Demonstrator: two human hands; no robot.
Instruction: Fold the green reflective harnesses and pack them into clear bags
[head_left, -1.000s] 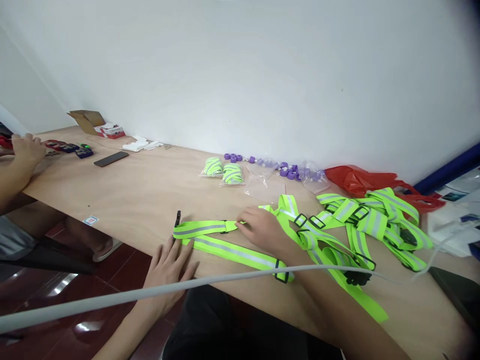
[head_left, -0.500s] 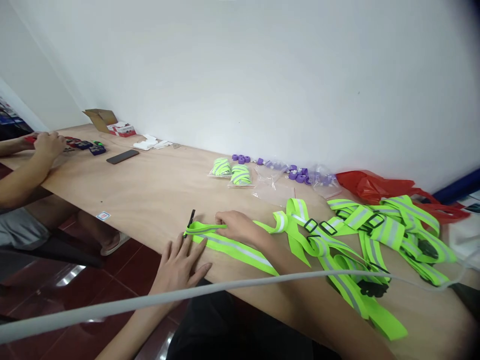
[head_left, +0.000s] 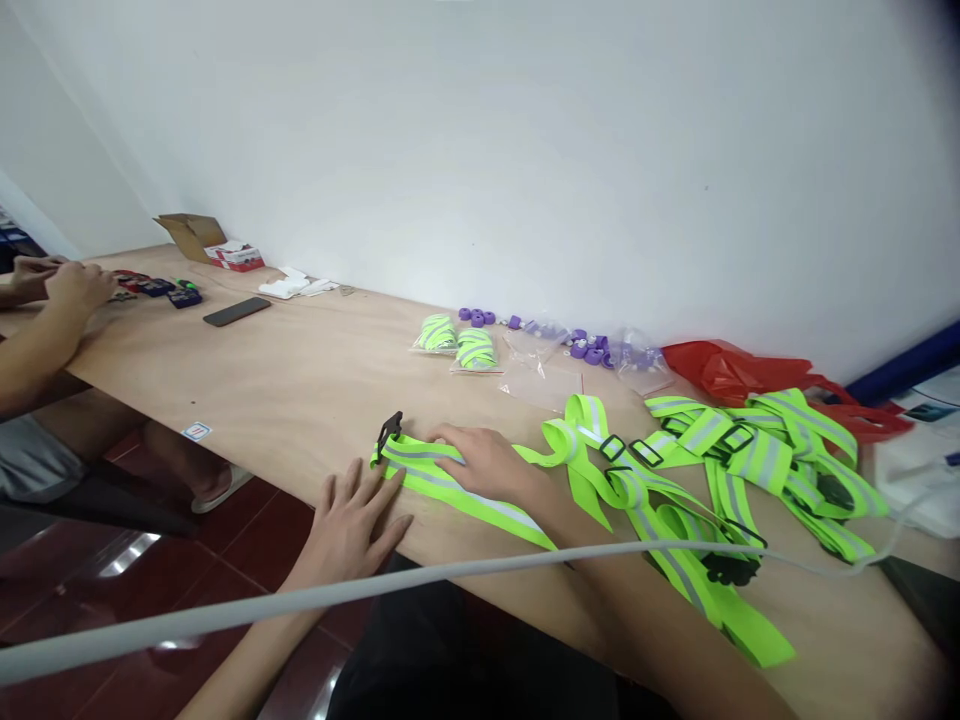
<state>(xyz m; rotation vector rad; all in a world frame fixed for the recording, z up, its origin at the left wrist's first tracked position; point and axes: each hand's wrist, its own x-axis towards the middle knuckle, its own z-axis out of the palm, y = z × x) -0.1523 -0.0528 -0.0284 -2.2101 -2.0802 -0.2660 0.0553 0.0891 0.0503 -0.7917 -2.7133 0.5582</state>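
A neon yellow-green reflective strap point(head_left: 469, 497) with a silver stripe lies doubled along the table's front edge. A black plastic buckle point(head_left: 389, 436) stands tilted at its left end. My left hand point(head_left: 352, 525) rests flat with fingers spread, its fingertips at the strap's end just below the buckle. My right hand point(head_left: 487, 462) lies over the strap further right, fingers curled on its upper layer; the fingertips are partly hidden. To the right of it, more of the same webbing point(head_left: 592, 430) runs into a loose pile with black slide adjusters point(head_left: 646, 453).
Bagged rolled straps point(head_left: 475, 349), clear bags point(head_left: 540, 380), purple rolls point(head_left: 589, 348) and a red plastic bag point(head_left: 735, 368) line the wall. A white cable point(head_left: 450, 572) crosses in front. At left, another person's hands point(head_left: 79, 287) work near a phone point(head_left: 236, 312) and a carton point(head_left: 191, 236).
The strap's upper layer, raised on edge before, now lies flatter over the lower one. The buckle has turned to show its broad side. The view has shifted slightly.
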